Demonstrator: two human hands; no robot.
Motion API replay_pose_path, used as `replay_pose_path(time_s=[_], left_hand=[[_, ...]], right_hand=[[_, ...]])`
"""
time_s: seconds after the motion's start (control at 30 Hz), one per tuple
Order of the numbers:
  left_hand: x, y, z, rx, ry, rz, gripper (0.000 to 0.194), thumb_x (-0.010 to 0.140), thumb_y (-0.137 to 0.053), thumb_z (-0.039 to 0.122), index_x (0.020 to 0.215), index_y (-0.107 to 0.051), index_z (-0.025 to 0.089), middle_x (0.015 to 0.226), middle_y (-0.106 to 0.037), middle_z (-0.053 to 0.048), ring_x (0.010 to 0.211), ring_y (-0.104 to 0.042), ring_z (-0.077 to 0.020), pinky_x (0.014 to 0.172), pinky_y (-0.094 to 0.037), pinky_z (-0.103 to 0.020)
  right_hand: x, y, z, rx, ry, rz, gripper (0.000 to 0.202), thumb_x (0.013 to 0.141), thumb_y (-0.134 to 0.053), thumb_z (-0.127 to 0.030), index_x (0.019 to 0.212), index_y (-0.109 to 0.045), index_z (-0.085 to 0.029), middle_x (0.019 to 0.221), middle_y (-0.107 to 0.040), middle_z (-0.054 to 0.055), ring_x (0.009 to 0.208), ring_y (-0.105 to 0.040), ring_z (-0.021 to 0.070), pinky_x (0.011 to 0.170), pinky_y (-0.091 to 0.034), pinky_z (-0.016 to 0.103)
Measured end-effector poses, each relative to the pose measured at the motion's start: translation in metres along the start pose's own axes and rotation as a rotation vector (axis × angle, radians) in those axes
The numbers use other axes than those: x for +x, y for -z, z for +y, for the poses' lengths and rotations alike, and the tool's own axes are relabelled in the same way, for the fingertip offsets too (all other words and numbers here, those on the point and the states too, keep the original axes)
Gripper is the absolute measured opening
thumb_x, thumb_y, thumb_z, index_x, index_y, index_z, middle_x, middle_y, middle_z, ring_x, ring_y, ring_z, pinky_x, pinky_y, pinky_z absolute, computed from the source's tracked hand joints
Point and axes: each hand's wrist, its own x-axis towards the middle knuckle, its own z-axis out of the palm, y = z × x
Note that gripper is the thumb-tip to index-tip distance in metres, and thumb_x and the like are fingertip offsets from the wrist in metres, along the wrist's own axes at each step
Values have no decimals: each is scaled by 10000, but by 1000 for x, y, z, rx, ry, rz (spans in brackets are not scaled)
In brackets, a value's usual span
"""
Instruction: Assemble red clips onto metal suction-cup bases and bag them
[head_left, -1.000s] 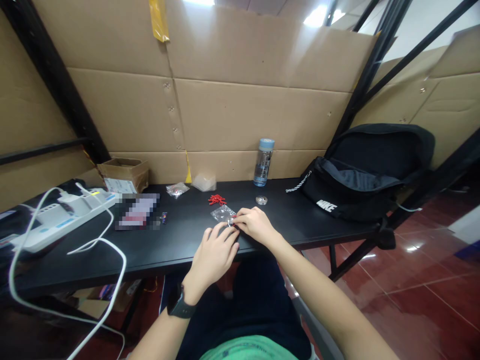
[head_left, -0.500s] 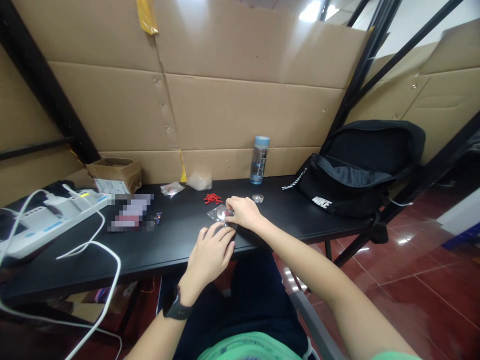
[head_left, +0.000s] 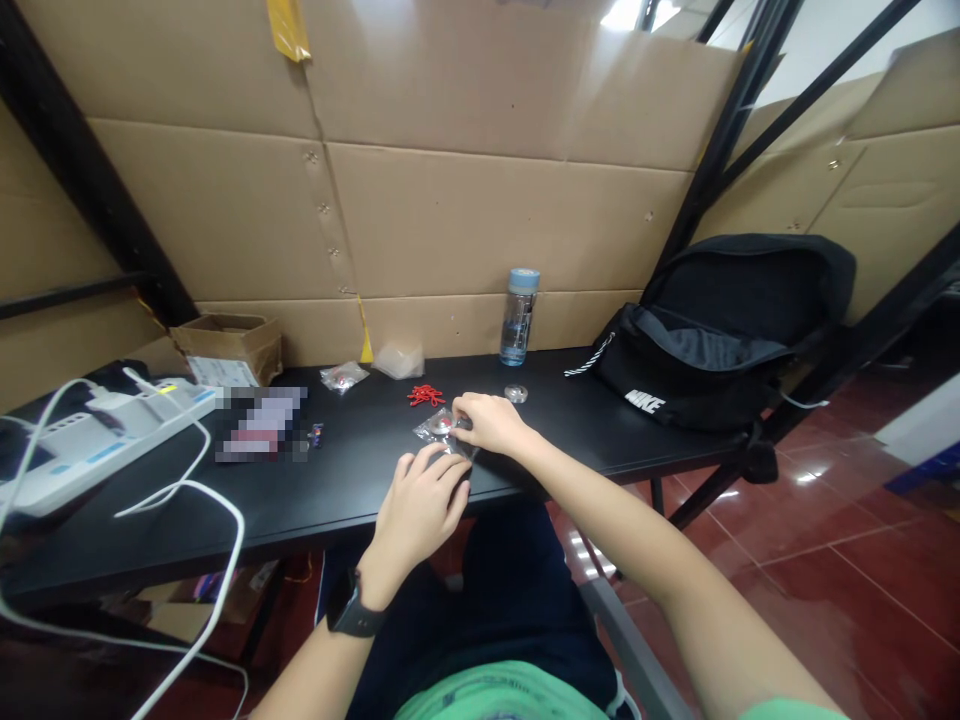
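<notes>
A small clear plastic bag [head_left: 429, 428] lies at the front of the black table, with a round silver-and-red piece [head_left: 444, 424] in or on it. My right hand [head_left: 487, 422] pinches at the bag's right side, thumb and fingertips beside the round piece. At the near edge of the bag, my left hand [head_left: 421, 500] bends its fingers down onto the plastic; its fingertips are partly hidden. Just beyond the bag is a pile of red cord loops [head_left: 426, 396]. A small clear round piece [head_left: 515, 394] rests past my right hand.
At the back stand a water bottle [head_left: 519, 318] and a pale plastic bundle [head_left: 399, 360], with another small bag [head_left: 344, 377] to its left. An open black backpack [head_left: 705, 350] occupies the right end. A power strip [head_left: 112, 440] with white cables and a cardboard box [head_left: 229, 345] are left.
The round piece in the bag now shows more red, where it looked mostly silver before. Both hands stay in nearly the same place.
</notes>
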Motion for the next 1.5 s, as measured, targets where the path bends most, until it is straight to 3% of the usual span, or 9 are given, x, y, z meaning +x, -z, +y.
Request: replay_pose_path(time_s=[0.23, 0.37, 0.47, 0.53, 0.7, 0.87, 1.13, 1.33, 1.5], left_hand=[[0, 1, 1, -25, 9, -13, 298, 1014, -491, 271, 1245, -679, 264, 1249, -727, -64, 1282, -540, -302, 995, -373, -476], [0, 1, -3, -120, 57, 55, 334, 975, -529, 243, 1294, -625, 272, 1283, -697, -61, 1271, -546, -285, 1007, -389, -447], [1, 2, -14, -207, 200, 184, 418, 890, -539, 132, 1287, -596, 252, 1300, -669, -65, 1229, -573, -255, 1017, -407, -414], [3, 3, -23, -182, 328, 217, 456, 843, -535, 93, 1269, -593, 244, 1277, -673, -72, 1176, -592, -263, 979, -423, -417], [14, 1, -36, -56, 344, 64, 209, 895, -629, 246, 1096, -667, 285, 1163, -723, -42, 1132, -589, -302, 903, -423, -444], [26, -1, -34, -2, 291, 96, 98, 938, -628, 313, 957, -716, 274, 1082, -745, -54, 1100, -588, -294, 886, -408, -439], [13, 15, -29, -407, 444, -65, 178, 944, -562, 367, 865, -684, 266, 1036, -765, -2, 1084, -652, -237, 959, -444, -389], [16, 14, -16, -507, 612, -57, 204, 914, -566, 431, 1034, -580, 266, 936, -792, 4, 945, -711, -234, 1048, -364, -479], [17, 8, -10, -480, 643, 24, 351, 927, -552, 443, 1227, -475, 277, 886, -791, -5, 1031, -705, -269, 1060, -282, -534]], right_hand=[[7, -2, 0, 34, 7, 7, 173, 879, -704, -374, 994, -661, -252, 1006, -723, 19, 851, -669, 199, 647, -377, 269], [-4, 11, 15, 308, 73, -105, 277, 876, -732, -409, 1099, -680, -253, 941, -731, -2, 805, -664, 172, 676, -425, 253], [-21, 15, 26, 509, 90, -90, 254, 1043, -475, -302, 1193, -663, -222, 974, -739, 22, 829, -672, 151, 768, -474, 264], [-31, 12, 29, 456, 37, -4, 264, 1014, -480, -181, 1196, -667, -216, 1020, -732, 40, 872, -669, 156, 787, -473, 267], [-35, -3, 19, 265, -17, 56, 244, 896, -709, -200, 1131, -693, -263, 1088, -706, 22, 812, -642, 145, 695, -433, 245], [-29, -5, 16, 288, 12, 82, 92, 967, -653, -264, 999, -738, -247, 1083, -704, 34, 948, -647, 171, 813, -456, 277], [-66, 2, 11, 492, -95, 17, 165, 977, -630, -327, 860, -705, -238, 1160, -669, 30, 1136, -588, 227, 1011, -367, 444], [-74, -3, -4, 514, -253, 72, 280, 1006, -557, -392, 829, -700, -228, 1184, -652, 44, 1153, -559, 240, 1020, -342, 476], [-70, -9, -7, 474, -326, 91, 330, 1002, -554, -423, 785, -707, -227, 1172, -655, 53, 1152, -552, 254, 1007, -326, 488]])
